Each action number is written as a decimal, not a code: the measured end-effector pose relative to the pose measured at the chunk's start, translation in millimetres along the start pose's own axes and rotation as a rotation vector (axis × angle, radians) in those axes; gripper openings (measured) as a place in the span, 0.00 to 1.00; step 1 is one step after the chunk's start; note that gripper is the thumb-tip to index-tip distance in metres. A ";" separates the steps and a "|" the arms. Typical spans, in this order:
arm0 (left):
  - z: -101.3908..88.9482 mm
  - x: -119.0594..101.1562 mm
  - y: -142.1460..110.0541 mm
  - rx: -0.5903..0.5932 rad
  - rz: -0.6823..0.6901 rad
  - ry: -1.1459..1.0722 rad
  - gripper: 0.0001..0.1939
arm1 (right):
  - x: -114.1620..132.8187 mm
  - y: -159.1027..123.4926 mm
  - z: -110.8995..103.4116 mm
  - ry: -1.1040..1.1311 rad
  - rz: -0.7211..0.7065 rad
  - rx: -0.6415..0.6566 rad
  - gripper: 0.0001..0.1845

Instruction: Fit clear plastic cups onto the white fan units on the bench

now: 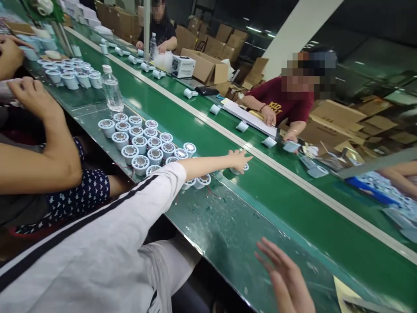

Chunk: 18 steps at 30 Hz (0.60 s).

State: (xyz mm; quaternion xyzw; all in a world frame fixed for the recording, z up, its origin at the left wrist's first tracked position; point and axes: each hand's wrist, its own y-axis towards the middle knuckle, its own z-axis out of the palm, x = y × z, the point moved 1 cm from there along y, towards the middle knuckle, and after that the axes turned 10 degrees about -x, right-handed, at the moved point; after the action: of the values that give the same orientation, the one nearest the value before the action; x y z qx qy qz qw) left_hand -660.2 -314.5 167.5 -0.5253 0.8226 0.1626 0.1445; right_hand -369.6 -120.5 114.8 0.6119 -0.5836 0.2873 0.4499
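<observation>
My left arm, in a white sleeve with dark stripes, reaches out to the near edge of the green conveyor belt (293, 191). My left hand (239, 160) has its fingers curled over a white round housing (245, 167) that sits on the belt edge. Just behind my forearm stands a cluster of several white round housings (143, 145) on the glossy bench (228, 230). My right hand (288, 278) hovers low over the bench at the bottom of the view, fingers spread, holding nothing.
A clear water bottle (111, 89) stands on the bench beside a second group of housings (70, 74). A neighbour's bare arms (42, 143) are at the left. Two people work across the belt among cardboard boxes (208, 67). Small white parts (242, 126) ride the far lane.
</observation>
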 end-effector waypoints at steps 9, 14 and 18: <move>-75.1 112.9 -254.9 -0.873 -0.290 -0.029 0.54 | 41.6 231.3 187.5 -0.166 -0.574 0.326 0.38; -2.3 141.6 -327.0 -0.656 -0.709 -0.179 0.72 | 57.7 263.0 294.0 -0.385 -0.673 0.543 0.40; 20.5 143.0 -315.8 -0.579 -0.746 -0.208 0.72 | 69.6 254.5 325.5 -0.525 -0.719 0.612 0.39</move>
State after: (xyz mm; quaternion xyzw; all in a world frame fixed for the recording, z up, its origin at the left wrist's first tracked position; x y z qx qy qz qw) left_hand -429.1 -547.6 54.1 -0.7839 0.4804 0.3738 0.1223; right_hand -662.9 -418.7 90.6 0.9274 -0.3200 0.1093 0.1601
